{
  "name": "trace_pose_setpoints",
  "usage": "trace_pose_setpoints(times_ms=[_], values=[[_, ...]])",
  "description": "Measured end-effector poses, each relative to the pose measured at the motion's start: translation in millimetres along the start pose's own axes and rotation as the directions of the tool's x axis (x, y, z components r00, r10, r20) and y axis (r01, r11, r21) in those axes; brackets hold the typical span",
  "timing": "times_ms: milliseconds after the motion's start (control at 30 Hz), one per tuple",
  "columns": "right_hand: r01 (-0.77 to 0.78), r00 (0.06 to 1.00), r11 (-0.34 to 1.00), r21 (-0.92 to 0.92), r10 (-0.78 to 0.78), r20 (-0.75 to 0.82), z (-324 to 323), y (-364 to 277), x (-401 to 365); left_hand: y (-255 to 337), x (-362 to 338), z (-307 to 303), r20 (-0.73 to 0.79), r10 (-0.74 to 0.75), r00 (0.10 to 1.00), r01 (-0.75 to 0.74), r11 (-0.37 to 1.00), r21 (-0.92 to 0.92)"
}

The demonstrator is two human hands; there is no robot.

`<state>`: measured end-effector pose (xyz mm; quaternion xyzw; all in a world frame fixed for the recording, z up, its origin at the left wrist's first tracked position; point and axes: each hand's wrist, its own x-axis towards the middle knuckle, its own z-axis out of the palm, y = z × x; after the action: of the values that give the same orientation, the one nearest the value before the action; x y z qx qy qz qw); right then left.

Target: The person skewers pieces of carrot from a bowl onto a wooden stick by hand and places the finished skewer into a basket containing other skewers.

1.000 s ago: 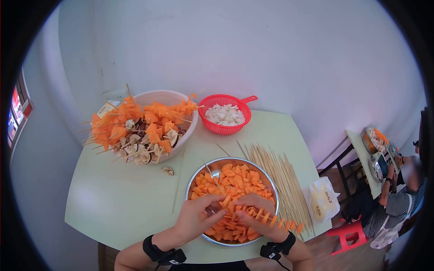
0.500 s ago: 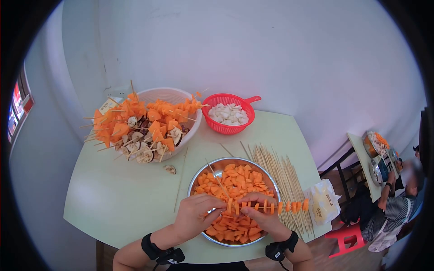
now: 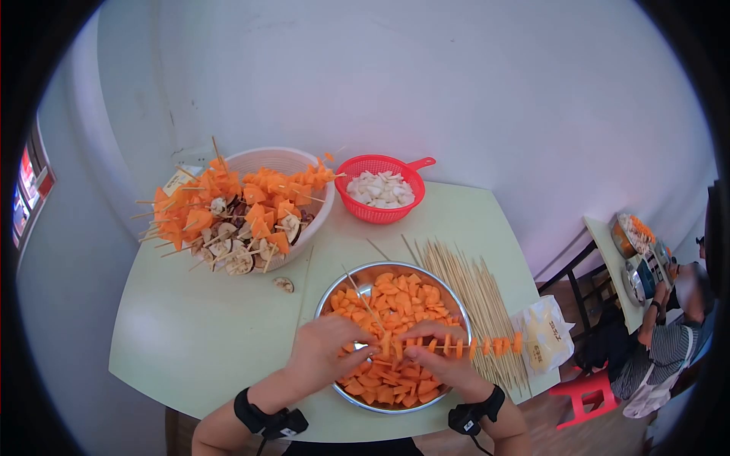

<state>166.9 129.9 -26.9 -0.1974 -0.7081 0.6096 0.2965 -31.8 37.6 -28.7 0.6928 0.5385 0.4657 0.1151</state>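
A wooden skewer threaded with orange carrot slices [image 3: 498, 346] lies level above the steel bowl [image 3: 340, 391], its loaded end sticking out to the right. My right hand [image 3: 441, 355] is closed around its middle. At the skewer's left end, my left hand [image 3: 325, 351] pinches a carrot slice [image 3: 385, 346]; the fingertips are slightly blurred. Loose carrot pieces [image 3: 407, 300] fill the bowl below both hands. Another skewer [image 3: 357, 289] leans inside the bowl toward its back left rim.
Bare skewers [image 3: 475, 304] lie right of the bowl, beside a plastic packet [image 3: 544, 338]. A white basket [image 3: 323, 209] holds skewered carrot and eggplant. Behind is a red colander [image 3: 380, 213] with white pieces. One eggplant slice [image 3: 284, 284] lies on the table. A person [image 3: 661, 342] sits far right.
My left fingers have shifted slightly at the skewer's left end. My right hand keeps its hold, and the loaded skewer stays nearly in place. The view has moved a little.
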Motion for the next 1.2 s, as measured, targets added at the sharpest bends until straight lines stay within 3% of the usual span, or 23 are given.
trace_pose_setpoints(times_ms=[67,200,267,333,400,467,700,900,1100,1167,1200], values=[[0.145,0.983,0.967,-0.211,-0.165,-0.078,-7.1,-6.0,-0.9,-3.5,6.5,-8.8,-0.083,-0.073,0.994,0.083,0.989,0.122],[0.093,0.958,0.995,-0.038,-0.1,-0.269,-16.3,-4.5,-2.5,-20.7,-0.3,-15.2,0.042,-0.16,0.986,0.14,0.942,0.306],[0.074,0.955,0.997,0.004,-0.07,-0.287,-15.7,-1.8,-2.3,-17.6,-5.2,-13.2,0.174,-0.194,0.965,0.079,0.855,0.513],[0.055,0.952,0.997,0.048,-0.038,-0.304,-15.5,-1.0,-1.6,-16.0,-6.4,-12.2,0.191,-0.212,0.959,0.077,0.836,0.544],[0.026,0.97,0.996,-0.083,-0.045,-0.238,-15.3,-0.5,-1.0,-15.2,-7.9,-10.4,0.21,-0.232,0.95,0.073,0.817,0.572],[0.025,0.972,0.996,-0.089,-0.044,-0.229,-13.1,-4.6,-1.2,-14.8,-8.9,-8.9,0.202,-0.223,0.954,0.049,0.779,0.626],[0.015,0.981,0.99,-0.142,-0.042,-0.189,-12.5,-2.8,0.1,-13.7,-7.5,-10.5,0.225,-0.306,0.925,0.081,0.738,0.67],[-0.015,0.98,0.991,-0.132,-0.011,-0.198,-11.2,0.9,-0.5,-17.9,-4.1,-10.5,0.284,-0.215,0.935,-0.04,0.73,0.682],[0.017,0.983,0.987,-0.162,-0.046,-0.175,-12.6,1.0,-0.9,-15.2,6.5,-18.7,0.358,-0.314,0.879,0.005,0.758,0.652],[0.029,0.982,0.985,-0.173,-0.061,-0.178,-12.1,-1.7,-1.0,-18.9,1.4,-19.9,0.23,-0.227,0.946,0.071,0.84,0.538],[0.038,0.982,0.981,-0.188,-0.072,-0.174,-11.2,-3.9,-1.8,-19.6,2.1,-21.3,0.237,-0.225,0.945,0.065,0.84,0.539]])
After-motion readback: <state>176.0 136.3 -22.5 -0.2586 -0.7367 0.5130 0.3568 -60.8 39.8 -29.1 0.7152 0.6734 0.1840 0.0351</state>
